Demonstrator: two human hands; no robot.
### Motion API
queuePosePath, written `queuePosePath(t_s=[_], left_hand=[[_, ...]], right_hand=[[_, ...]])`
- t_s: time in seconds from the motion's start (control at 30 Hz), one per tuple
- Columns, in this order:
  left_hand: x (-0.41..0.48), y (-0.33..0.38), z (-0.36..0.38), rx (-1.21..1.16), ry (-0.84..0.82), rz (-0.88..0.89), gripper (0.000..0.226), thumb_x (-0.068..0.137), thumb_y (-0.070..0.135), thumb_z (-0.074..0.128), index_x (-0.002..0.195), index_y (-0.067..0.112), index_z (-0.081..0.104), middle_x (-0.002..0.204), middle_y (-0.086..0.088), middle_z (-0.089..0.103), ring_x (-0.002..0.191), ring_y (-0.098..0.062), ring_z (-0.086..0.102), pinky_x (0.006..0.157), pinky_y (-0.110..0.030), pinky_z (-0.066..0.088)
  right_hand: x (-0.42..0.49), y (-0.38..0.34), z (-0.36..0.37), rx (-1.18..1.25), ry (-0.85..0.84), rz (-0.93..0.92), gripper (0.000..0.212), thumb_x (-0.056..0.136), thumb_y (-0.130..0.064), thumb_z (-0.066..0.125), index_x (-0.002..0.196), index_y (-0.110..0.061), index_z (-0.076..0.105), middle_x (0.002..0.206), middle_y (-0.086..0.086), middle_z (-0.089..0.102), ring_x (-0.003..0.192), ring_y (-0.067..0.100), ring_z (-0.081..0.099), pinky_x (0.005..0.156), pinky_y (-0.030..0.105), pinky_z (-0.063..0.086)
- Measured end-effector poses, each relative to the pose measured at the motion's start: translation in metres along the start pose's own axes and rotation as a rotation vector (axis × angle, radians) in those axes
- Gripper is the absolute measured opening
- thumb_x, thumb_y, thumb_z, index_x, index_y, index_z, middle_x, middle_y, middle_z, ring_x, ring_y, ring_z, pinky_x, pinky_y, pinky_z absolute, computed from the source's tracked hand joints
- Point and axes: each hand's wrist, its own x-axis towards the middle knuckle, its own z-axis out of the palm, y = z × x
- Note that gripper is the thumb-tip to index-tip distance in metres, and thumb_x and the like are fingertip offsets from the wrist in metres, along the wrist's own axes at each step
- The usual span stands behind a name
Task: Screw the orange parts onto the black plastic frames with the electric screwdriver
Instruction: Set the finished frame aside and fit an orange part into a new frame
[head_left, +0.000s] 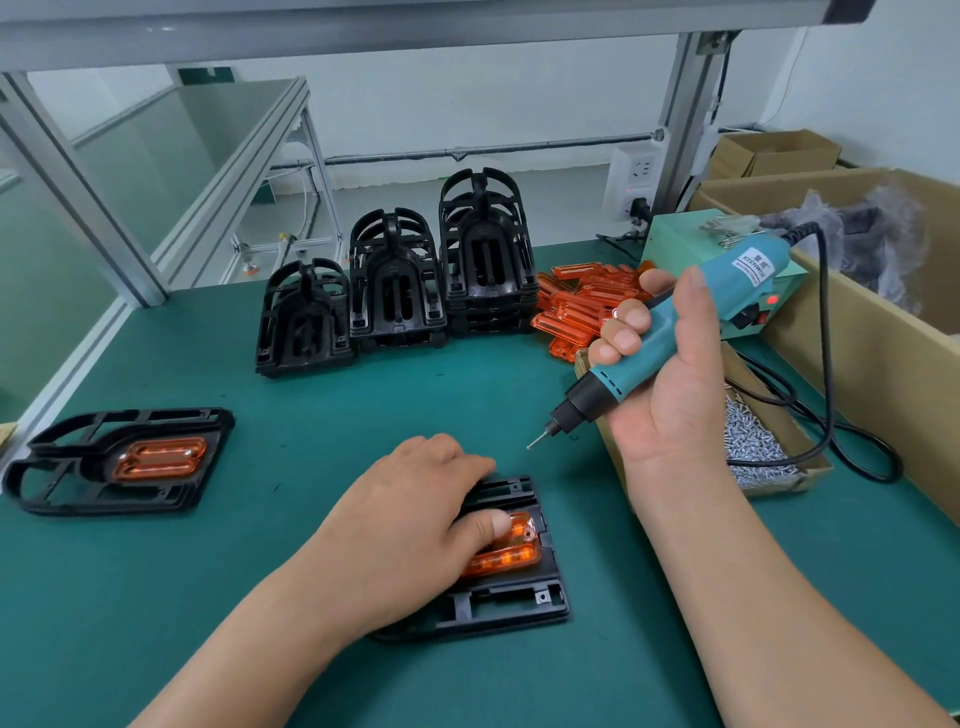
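Pressing black frame (519, 608) flat on near-centre green tabletop (337, 415) with left hand (410, 519); thumb on orange part (514, 558) seated in that frame; grip apart, clamped on nothing; holding teal electric screwdriver (727, 291) just right and higher in right hand (675, 395), grip clamped round its body, bit tilted down-left, clear of frame; far: three stacks of black frames (397, 291), heap of orange parts (571, 312); right: cardboard box of screws (789, 483); left: second frame (130, 499) with orange insert.
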Motion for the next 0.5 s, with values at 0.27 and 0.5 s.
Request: queuePosePath(t_s=[0.27,0.5], left_hand=[[0.011,0.011,0.005,-0.044,-0.056,-0.124,0.041,0.087,0.073,0.059,0.113,0.042,0.054,0.106,0.018,0.052,0.106,-0.007,0.050,0.097,-0.032,0.045],[0.008,-0.001,-0.003,-0.237,-0.063,-0.230,0.047,0.073,0.079,0.059,0.101,0.043,0.048,0.091,0.018,0.066,0.086,-0.001,0.063,0.080,-0.034,0.054]], right_hand=[[-0.001,0.001,0.001,0.001,-0.004,0.008,0.025,0.106,-0.041,0.057,0.102,-0.017,0.061,0.074,-0.003,0.051,0.057,0.008,0.048,0.056,0.023,0.045],[0.001,-0.002,-0.002,0.002,0.003,-0.015,0.027,0.107,-0.043,0.057,0.103,-0.016,0.061,0.074,-0.003,0.050,0.059,0.008,0.048,0.057,0.023,0.045]])
